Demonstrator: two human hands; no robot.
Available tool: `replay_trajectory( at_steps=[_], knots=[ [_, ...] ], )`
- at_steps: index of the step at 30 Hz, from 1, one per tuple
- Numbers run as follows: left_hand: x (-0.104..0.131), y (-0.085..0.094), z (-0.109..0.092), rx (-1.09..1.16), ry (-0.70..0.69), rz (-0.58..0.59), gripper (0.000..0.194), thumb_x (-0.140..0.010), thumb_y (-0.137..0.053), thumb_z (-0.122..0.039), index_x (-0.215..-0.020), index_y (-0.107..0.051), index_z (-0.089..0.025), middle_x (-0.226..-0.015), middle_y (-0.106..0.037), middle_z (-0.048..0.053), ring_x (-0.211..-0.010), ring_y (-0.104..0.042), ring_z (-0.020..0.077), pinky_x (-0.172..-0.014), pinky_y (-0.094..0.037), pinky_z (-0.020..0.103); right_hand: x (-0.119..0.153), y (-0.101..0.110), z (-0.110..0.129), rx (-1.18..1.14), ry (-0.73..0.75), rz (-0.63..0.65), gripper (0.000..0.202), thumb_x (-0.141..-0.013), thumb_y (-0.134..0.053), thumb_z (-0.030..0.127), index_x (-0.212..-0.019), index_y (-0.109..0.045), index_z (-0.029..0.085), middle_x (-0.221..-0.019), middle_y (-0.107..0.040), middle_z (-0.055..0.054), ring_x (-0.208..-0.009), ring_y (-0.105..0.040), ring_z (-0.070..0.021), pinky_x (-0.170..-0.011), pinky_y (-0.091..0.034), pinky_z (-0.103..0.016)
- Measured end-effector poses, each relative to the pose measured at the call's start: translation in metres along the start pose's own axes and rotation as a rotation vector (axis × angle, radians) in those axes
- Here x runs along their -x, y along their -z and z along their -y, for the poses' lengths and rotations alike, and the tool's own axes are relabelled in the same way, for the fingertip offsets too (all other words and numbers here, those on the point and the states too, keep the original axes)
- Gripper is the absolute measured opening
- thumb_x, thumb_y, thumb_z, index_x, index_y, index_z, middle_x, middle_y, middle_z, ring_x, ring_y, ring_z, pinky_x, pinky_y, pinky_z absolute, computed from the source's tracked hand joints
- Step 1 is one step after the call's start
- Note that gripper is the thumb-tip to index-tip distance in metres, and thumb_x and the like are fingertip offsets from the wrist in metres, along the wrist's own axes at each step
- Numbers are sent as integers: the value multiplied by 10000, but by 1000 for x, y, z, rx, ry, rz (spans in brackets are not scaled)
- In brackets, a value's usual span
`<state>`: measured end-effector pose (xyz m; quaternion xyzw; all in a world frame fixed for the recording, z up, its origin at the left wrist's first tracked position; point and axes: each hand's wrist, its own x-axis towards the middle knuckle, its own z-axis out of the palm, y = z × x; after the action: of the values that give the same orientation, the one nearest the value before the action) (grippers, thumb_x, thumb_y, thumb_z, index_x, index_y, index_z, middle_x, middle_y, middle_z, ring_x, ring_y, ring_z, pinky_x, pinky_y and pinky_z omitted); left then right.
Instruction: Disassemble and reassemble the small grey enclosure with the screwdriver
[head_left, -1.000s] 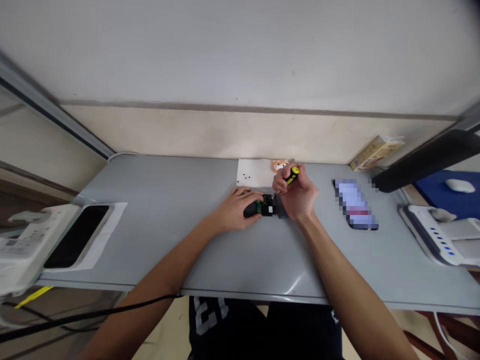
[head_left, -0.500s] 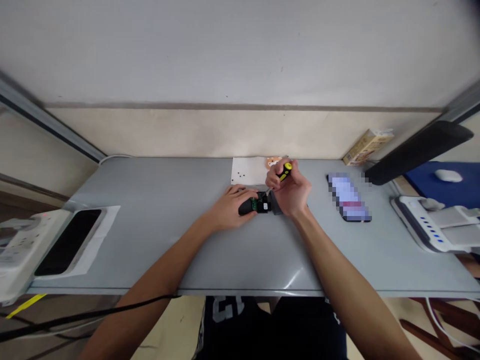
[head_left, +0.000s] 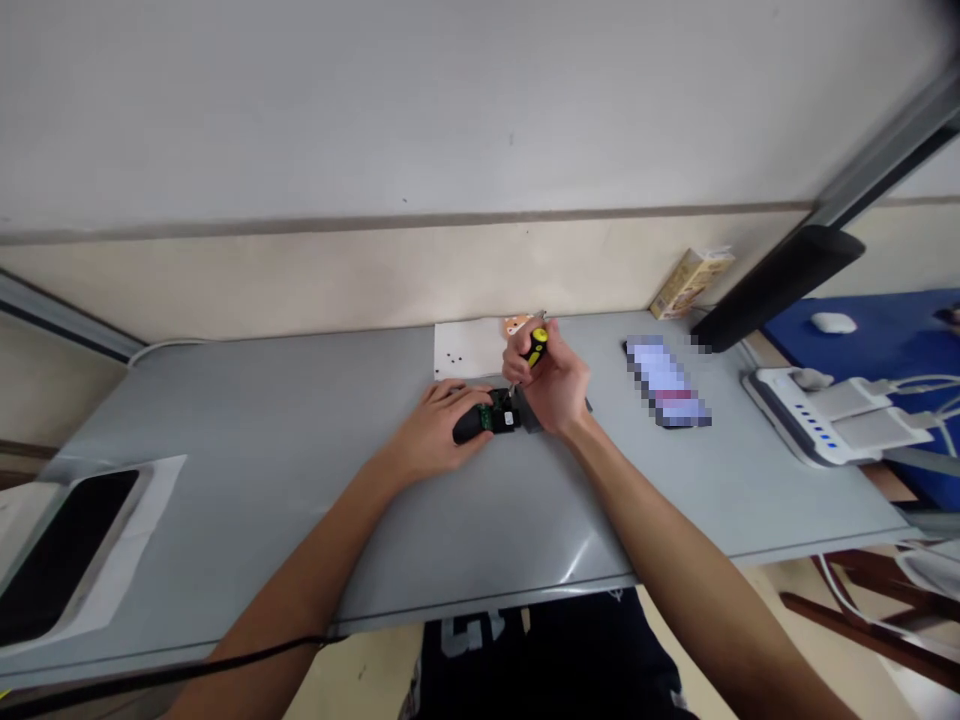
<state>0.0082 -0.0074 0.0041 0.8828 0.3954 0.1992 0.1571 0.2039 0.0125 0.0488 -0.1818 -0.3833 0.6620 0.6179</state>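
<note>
My left hand (head_left: 427, 430) is wrapped round the left end of an opened black electronic device (head_left: 507, 420), holding it on the grey desk. A green circuit board (head_left: 486, 417) shows inside the device. My right hand (head_left: 562, 390) grips a black-and-yellow screwdriver (head_left: 538, 347) by its handle, tilted, with its shaft pointing down at the device's upper side. Whether the tip sits in a screw is too small to tell. Partly hidden under my right hand is a dark grey block-like piece (head_left: 528, 412), close to the device.
Several tiny dark screws (head_left: 454, 358) lie on white paper (head_left: 474, 350) behind my hands, near an orange cartoon-animal item (head_left: 516, 324). At right are a phone (head_left: 667, 385), a power strip (head_left: 806, 425), a carton (head_left: 688, 284) and a black cylinder (head_left: 776, 290). Another phone (head_left: 71, 550) lies left.
The camera view has swung, so the desk and its things appear shifted leftward and slightly tilted. Both hands keep their grips on the device and the screwdriver.
</note>
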Motion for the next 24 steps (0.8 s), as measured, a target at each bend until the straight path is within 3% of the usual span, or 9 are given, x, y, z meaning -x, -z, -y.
replay_trajectory(
  at_steps=[21, 24],
  knots=[
    [0, -1, 1, 4, -4, 10, 409, -903, -684, -315, -1295, -580, -268, -1386, -636, 26, -1319, -481, 280, -1131, -393, 485, -1, 1, 0, 123, -1, -46, 452, -995, -457, 595, -729, -486, 230, -656, -317, 25, -533, -285, -119, -508, -333, -272],
    [-1, -1, 0, 1, -4, 12, 399, -898, -685, -314, -1281, -588, -260, -1368, -647, 30, -1316, -486, 282, -1128, -395, 481, 0, 1, 1, 109, 4, -4, 439, -1009, -445, 558, -731, -501, 224, -645, -315, 24, -535, -287, -117, -519, -330, -270]
  ],
)
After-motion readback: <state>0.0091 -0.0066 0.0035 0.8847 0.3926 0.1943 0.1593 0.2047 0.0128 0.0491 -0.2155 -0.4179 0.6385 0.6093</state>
